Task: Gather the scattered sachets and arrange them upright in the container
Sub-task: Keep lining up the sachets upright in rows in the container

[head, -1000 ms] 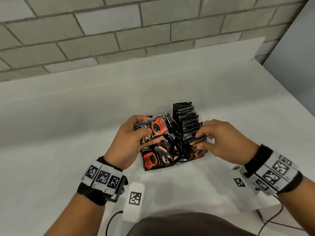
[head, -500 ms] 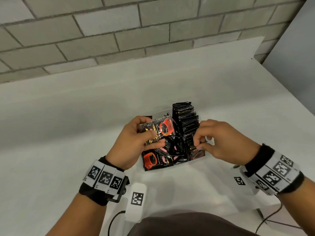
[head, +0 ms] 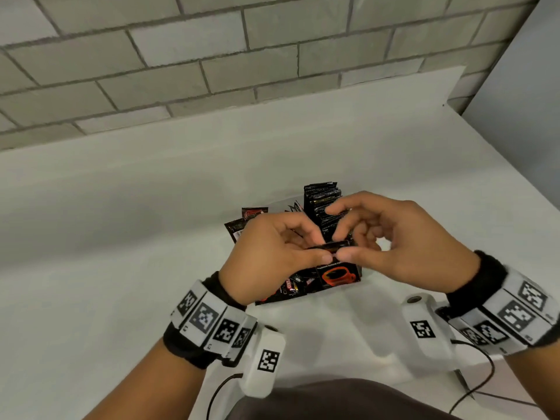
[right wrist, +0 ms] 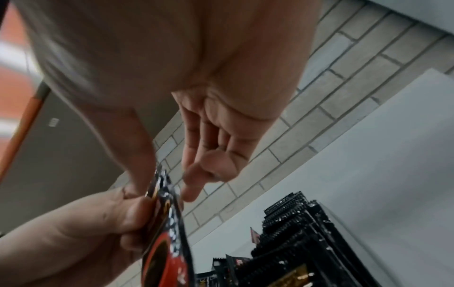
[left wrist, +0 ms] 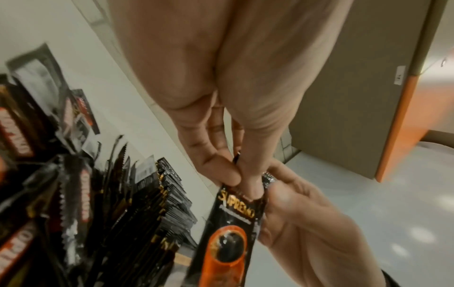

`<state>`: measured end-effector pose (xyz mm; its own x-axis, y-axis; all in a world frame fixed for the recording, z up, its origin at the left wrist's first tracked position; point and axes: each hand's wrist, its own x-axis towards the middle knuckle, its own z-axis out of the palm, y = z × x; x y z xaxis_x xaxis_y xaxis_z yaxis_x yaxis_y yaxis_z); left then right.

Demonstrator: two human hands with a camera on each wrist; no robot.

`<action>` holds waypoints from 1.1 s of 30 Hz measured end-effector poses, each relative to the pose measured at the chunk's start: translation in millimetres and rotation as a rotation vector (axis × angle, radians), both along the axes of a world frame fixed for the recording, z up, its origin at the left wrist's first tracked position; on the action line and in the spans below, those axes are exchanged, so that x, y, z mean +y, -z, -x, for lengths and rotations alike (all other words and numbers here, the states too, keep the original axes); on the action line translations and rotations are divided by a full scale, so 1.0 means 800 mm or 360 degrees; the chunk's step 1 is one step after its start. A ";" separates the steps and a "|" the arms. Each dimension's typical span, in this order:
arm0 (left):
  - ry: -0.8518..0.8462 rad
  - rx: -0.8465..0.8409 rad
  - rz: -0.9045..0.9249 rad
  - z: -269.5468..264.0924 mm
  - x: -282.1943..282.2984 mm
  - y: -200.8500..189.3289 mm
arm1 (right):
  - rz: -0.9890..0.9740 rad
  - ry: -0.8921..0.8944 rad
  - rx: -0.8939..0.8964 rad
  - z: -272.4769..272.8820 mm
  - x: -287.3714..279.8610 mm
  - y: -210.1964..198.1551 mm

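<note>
Head view shows you holding one glossy black sachet [head: 331,247] with an orange cup print, a flat foil strip, edge up between your two hands. Your left hand [head: 272,253] pinches its top with thumb and forefinger. Your right hand [head: 403,247] touches the same top with its thumb, the other fingers loosely curled above; I cannot tell if it really grips. Just below and beyond your hands stands the container [head: 333,291], its walls mostly hidden, filled with sachets: a tight upright row [head: 321,198] behind your right fingers, loose tilted ones [head: 306,283] under your left wrist. All rests on the white table [head: 121,237].
</note>
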<state>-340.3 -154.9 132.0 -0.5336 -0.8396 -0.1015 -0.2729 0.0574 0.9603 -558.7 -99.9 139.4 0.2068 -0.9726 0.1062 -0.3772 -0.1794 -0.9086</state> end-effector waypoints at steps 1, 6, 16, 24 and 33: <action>0.0018 0.0018 0.0004 0.003 0.002 0.000 | 0.0001 -0.0004 0.0079 -0.002 -0.001 0.001; -0.0087 -0.0054 0.0133 -0.008 -0.007 0.014 | 0.0133 0.0169 0.0432 0.018 -0.006 0.018; 0.0063 -0.0494 0.0250 -0.052 -0.012 0.028 | 0.0025 0.0072 0.1073 0.031 -0.005 0.061; 0.0334 -0.0995 0.0678 -0.029 -0.091 -0.021 | -0.0089 0.0080 0.1005 0.024 -0.008 0.041; 0.1071 -0.1481 0.0896 0.031 -0.133 0.003 | -0.0050 -0.0005 0.0980 0.019 -0.010 0.049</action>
<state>-364.8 -261.3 130.0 -0.7878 -0.4816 -0.3839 -0.5849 0.7802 0.2218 -573.9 -108.0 100.1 0.2240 -0.9726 -0.0622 -0.8337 -0.1582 -0.5291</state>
